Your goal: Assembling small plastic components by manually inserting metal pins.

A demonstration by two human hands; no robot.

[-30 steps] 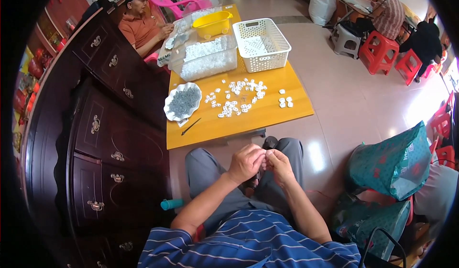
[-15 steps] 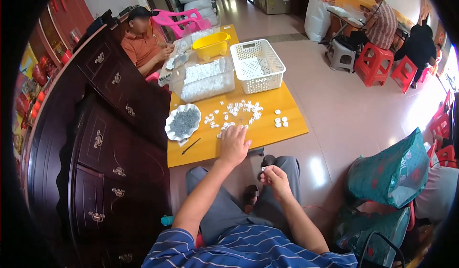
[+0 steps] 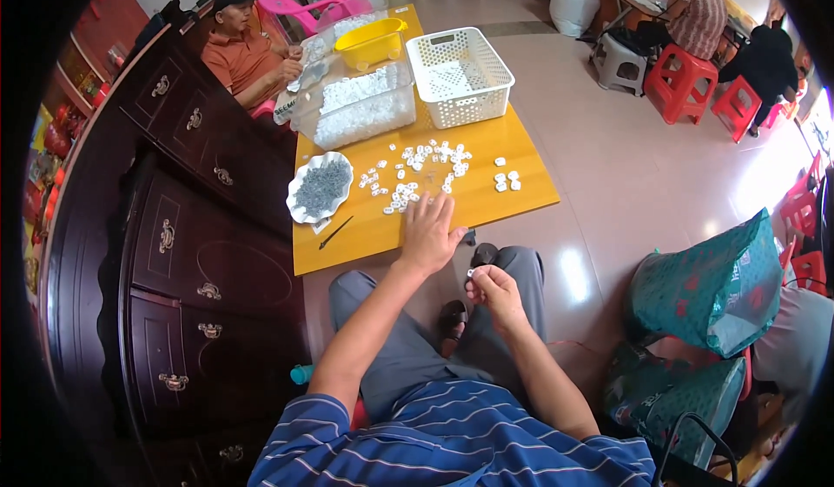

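Observation:
Over the near edge of the yellow wooden table (image 3: 365,236), my left hand (image 3: 426,231) lies palm down with its fingers stretched out. Its fingertips reach the nearest of the small white plastic pieces (image 3: 401,197), which are scattered across the tabletop. Above my right knee, my right hand (image 3: 495,291) is closed in a pinch on one small white plastic piece (image 3: 471,273), its end showing past the fingertips. A scalloped white dish (image 3: 295,193) of small grey parts stands left of the scatter. Near the table's front edge lies a thin black stick-like tool (image 3: 335,232).
Behind the scatter stand a clear bin (image 3: 365,122) of white pieces, a white perforated basket (image 3: 473,109) and a yellow tub (image 3: 372,46). Several white pieces (image 3: 506,181) sit apart at right. A person (image 3: 239,57) works at the far left. Teal bags (image 3: 695,291) stand at right.
The view has shifted, so the table sits slightly higher and more to the left. My left hand stays at the near pieces with fingers extended; the right keeps its pinch.

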